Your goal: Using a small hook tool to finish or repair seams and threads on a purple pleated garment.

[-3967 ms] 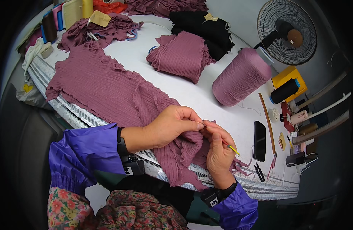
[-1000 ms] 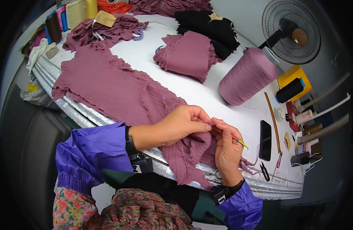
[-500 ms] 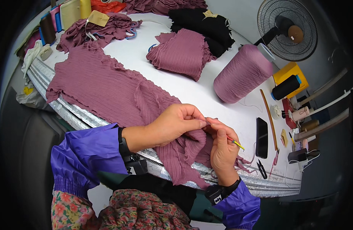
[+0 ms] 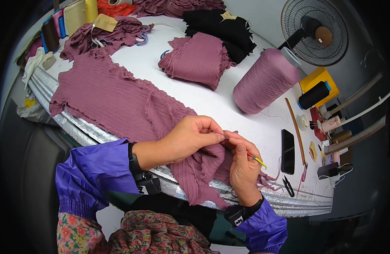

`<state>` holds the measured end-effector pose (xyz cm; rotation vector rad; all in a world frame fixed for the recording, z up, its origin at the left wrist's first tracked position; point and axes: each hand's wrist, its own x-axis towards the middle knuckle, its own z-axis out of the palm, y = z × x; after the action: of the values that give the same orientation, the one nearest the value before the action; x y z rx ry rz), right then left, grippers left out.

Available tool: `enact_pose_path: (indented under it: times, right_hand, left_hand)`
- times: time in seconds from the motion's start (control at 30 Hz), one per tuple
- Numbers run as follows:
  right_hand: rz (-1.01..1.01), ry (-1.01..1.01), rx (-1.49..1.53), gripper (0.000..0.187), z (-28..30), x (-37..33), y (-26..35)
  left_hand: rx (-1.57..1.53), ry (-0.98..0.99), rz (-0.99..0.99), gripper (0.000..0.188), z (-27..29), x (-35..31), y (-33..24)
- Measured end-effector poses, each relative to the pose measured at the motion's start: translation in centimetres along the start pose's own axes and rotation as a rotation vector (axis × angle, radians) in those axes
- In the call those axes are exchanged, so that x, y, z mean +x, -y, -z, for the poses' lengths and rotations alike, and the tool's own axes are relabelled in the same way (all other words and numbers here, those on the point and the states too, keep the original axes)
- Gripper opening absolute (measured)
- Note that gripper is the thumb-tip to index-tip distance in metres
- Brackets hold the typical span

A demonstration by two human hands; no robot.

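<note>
A mauve ribbed knit piece (image 4: 114, 99) stretches from the table's left side to my hands, and its lower end drapes over the near edge. My left hand (image 4: 182, 139) is closed, thumb and forefinger pinching the fabric's edge. Close against it, my right hand (image 4: 245, 169) grips a slim tool with a red and yellow handle (image 4: 258, 161). That handle sticks out past the fingers to the right; its working tip is hidden between my fingertips. A fold of the knit hangs below both hands.
Beyond the hands lie a folded mauve bundle (image 4: 197, 61), black knit fabric (image 4: 216, 29) and a large mauve yarn cone (image 4: 266, 80). To the right are a phone (image 4: 288, 151), thread snips (image 4: 288, 186), a wooden stick (image 4: 295, 129) and a fan (image 4: 315, 31).
The view has shifted slightly, so everything sits a little further left. Both hands keep their pinch at the fabric edge, and the tool's handle has turned only slightly.
</note>
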<state>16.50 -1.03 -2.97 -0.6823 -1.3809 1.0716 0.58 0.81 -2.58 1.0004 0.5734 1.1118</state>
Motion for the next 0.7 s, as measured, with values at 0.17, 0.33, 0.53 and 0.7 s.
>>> enact_pose_path:
  times: [0.17, 0.33, 0.53, 0.7]
  right_hand:
    - [0.01, 0.0, -0.018, 0.016, 0.08, 0.02, -0.02]
    - [0.025, 0.001, -0.045, 0.015, 0.13, -0.05, -0.04]
    - [0.036, 0.01, -0.057, 0.015, -0.02, -0.05, -0.06]
    - [0.041, 0.006, -0.059, 0.015, 0.02, -0.07, 0.01]
  left_hand:
    - [-0.012, 0.021, 0.019, 0.01, 0.14, -0.02, 0.03]
    - [-0.009, 0.02, 0.015, 0.01, 0.09, 0.0, 0.03]
    - [0.005, 0.016, 0.013, 0.009, 0.19, -0.11, -0.07]
    - [0.015, 0.023, 0.027, 0.009, 0.12, -0.14, -0.29]
